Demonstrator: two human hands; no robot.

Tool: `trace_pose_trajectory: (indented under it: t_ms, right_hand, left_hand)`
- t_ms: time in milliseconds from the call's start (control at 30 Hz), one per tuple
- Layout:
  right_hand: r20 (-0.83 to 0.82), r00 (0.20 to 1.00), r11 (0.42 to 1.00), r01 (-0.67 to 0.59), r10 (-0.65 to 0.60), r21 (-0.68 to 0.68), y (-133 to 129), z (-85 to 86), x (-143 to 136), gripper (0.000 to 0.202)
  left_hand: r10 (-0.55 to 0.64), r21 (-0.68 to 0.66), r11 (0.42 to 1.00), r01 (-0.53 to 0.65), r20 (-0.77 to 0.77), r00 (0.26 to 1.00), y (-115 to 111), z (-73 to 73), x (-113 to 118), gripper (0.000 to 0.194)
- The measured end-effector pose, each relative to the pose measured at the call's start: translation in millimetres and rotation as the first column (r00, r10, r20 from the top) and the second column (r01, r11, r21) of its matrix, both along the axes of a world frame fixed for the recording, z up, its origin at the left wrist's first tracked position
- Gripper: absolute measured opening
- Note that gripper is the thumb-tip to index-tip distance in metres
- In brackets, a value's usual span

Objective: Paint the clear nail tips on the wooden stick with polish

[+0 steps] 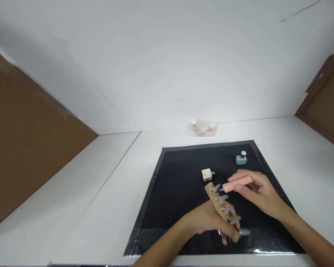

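Observation:
My left hand (211, 219) is wrapped round a tan strip (216, 202) that bears a row of several translucent nail tips (224, 197) on small metal mounts. Pinched in my right hand (260, 191) is a nail polish brush with a long peach handle (236, 184). Its dark bristle end points left, at the nail tip nearest the strip's far end; whether they touch I cannot tell. Just beyond the strip lies a white square nail polish bottle (207, 175), on its side with its neck to the right and no cap on it.
A black mat (172, 185) covers part of the white table (111, 207). A teal bottle (241, 160) with a round white top stands at the mat's far right. Behind the mat, a see-through tray (207, 134) holds two white-and-peach bottles. Brown cardboard panels (30, 141) flank the table.

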State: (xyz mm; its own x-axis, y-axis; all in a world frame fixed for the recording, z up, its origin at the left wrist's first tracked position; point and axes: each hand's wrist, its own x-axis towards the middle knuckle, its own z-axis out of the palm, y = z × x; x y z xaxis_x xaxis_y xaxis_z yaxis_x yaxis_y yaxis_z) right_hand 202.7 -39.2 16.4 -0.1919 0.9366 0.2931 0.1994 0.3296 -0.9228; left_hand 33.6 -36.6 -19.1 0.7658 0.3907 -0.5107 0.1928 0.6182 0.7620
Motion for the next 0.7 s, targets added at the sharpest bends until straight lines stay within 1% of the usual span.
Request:
trace_pose_trajectory:
  t_ms: [133, 300, 400, 567, 700]
  right_hand:
    - [-0.030, 1.000, 1.000, 0.009, -0.009, 0.002, 0.5, 1.6, 1.5, 0.023]
    - [0.017, 1.000, 0.999, -0.023, 0.023, -0.029, 1.6, 0.1, 3.0, 0.025]
    - [-0.032, 0.999, 0.999, -0.030, 0.030, -0.029, 2.1, -1.5, 3.3, 0.030]
    - [-0.030, 0.998, 0.997, -0.065, 0.063, -0.051, 2.2, -2.0, 2.6, 0.024]
    - [-0.075, 0.996, 0.997, -0.050, 0.046, -0.050, 2.3, -2.0, 2.4, 0.028]
  left_hand:
    - [0.020, 0.020, 1.000, -0.020, 0.003, 1.000, -1.2, -1.7, -1.0, 0.023]
    - [0.035, 0.020, 0.999, -0.035, 0.001, 0.999, -1.7, -4.6, -0.5, 0.022]
    - [0.034, 0.039, 0.999, -0.034, -0.005, 0.999, -1.6, -4.8, -0.5, 0.021]
    - [0.029, 0.040, 0.999, -0.029, -0.001, 1.000, -2.1, -5.2, -0.4, 0.023]
    - [0.039, 0.040, 0.998, -0.039, 0.002, 0.999, -2.4, -6.8, -0.1, 0.024]
